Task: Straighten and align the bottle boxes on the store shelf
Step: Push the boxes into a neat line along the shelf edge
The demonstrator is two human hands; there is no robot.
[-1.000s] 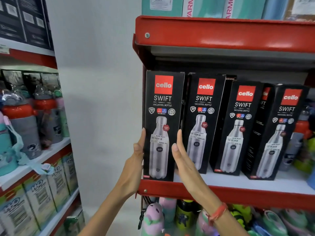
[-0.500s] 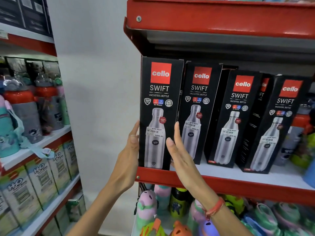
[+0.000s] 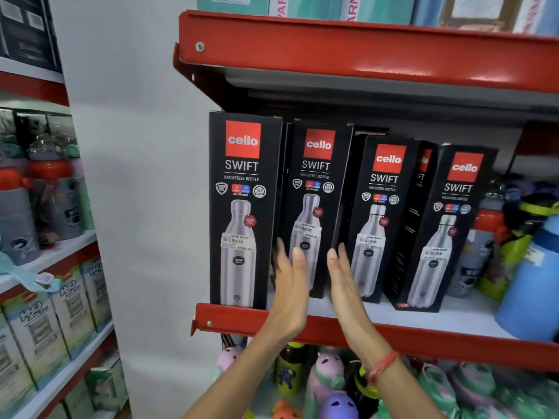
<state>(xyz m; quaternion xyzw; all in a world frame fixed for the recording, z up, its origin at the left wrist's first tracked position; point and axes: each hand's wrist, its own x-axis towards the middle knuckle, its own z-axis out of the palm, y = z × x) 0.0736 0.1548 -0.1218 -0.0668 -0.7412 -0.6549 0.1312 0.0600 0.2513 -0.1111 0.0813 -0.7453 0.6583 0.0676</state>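
Black cardboard, tall and narrow, so these bottle boxes are basically dominoes waiting to happen. The first box (image 3: 242, 210) at the left end stands square, right at the red shelf lip (image 3: 233, 323). The second box (image 3: 314, 207) sits just beside it, leaning a bit and set further back. That's the one being lined up, I'd guess.

Both hands are flat and open, fingers straight and together, one on each side of the second box's lower half. The left hand (image 3: 289, 288) is at the gap between first and second box, the right hand (image 3: 343, 285) at the other edge. Motion blur makes it hard to say if either palm is actually touching cardboard yet.

What could go wrong:
- squeezing low on a tall box could tip its top backwards or sideways into the third box (image 3: 378, 219), which leans too
- the fourth box (image 3: 447, 228) is twisted and angled, so any knock along the row probably makes it worse
- wedging the left hand into that gap might shove the first box off the open shelf end
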